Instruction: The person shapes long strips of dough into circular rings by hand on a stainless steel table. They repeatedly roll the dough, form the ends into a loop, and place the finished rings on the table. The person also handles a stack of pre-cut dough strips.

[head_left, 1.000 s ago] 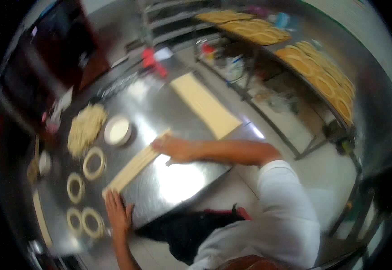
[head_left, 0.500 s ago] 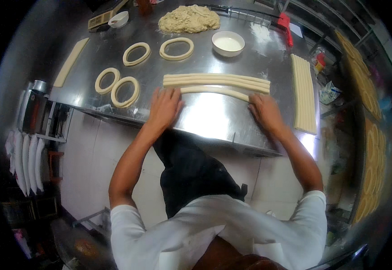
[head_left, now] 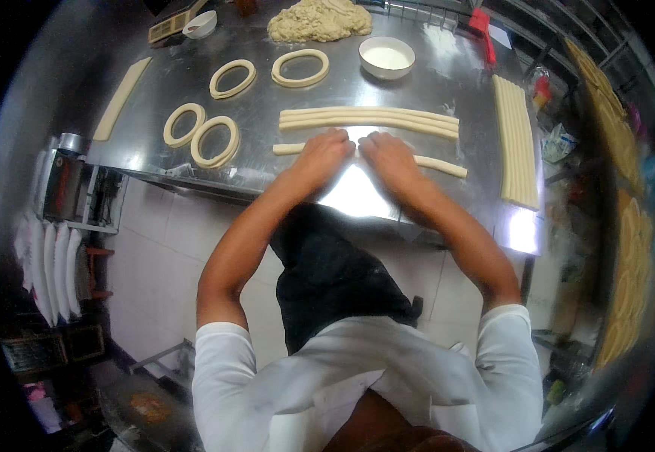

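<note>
A single dough strip [head_left: 440, 166] lies along the near part of the steel table, both ends showing beyond my hands. My left hand [head_left: 326, 157] rests palm down over its middle, fingers laid across it. Close beside it, my right hand [head_left: 389, 160] covers the dough in the same way, with a narrow gap between the fingertips. The stretch of dough under both hands is hidden. Just beyond, several dough strips [head_left: 369, 119] lie side by side, apart from my hands.
Several dough rings, one an oval ring [head_left: 300, 69], lie at left. Behind stand a dough mound [head_left: 320, 20] and a white bowl [head_left: 386, 59] of pale contents. A dough slab [head_left: 120, 98] lies far left, grooved dough strips [head_left: 516, 143] at right, beside a red-handled tool [head_left: 482, 34].
Both hands have moved inward from the ends of the single strip to its middle. Its two ends are now uncovered. The view has shifted slightly.
</note>
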Motion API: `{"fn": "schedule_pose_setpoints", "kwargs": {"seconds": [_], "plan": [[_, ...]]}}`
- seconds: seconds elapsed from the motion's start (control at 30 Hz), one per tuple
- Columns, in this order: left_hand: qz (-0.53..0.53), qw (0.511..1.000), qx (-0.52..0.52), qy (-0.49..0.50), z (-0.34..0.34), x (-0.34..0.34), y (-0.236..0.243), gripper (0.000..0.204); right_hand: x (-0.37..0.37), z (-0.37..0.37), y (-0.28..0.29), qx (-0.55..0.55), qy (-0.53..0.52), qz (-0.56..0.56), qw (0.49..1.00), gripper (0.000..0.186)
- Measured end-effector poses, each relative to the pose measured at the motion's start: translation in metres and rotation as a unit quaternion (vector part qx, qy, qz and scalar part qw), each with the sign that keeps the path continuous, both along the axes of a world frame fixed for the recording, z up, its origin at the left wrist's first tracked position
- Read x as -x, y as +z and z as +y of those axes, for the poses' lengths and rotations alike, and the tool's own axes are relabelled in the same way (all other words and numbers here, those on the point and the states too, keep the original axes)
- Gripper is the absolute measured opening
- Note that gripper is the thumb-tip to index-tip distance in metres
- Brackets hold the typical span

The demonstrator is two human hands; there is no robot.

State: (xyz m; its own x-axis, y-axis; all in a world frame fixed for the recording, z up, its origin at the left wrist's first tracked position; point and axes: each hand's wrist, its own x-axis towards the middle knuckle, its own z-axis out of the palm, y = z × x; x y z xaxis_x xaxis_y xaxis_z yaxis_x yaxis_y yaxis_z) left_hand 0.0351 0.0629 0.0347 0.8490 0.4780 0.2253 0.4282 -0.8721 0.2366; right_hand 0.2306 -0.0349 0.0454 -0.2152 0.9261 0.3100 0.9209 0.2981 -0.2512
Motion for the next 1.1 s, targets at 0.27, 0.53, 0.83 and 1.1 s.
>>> {"fn": "schedule_pose_setpoints", "kwargs": {"seconds": [0.27,0.53,0.83,1.1], "plan": [[0.018,0.984,0.018,0.174,0.012,0.094,-0.010,0.024,-0.102,-0.054,-0.023,0.041,-0.237,0.022,0.970,0.027],[-0.037,0.994,-0.056,0.083,-0.003,0.032,0.006,0.036,-0.062,-0.048,0.001,0.036,-0.177,-0.017,0.983,0.031],[0.039,0.970,-0.040,0.238,0.014,0.058,-0.005,0.036,-0.084,-0.052,-0.007,0.109,-0.278,-0.030,0.954,0.026],[0.069,0.981,0.084,0.162,-0.039,0.060,0.019,0.029,-0.012,-0.090,0.020,0.178,-0.157,0.090,0.967,0.039]]}}
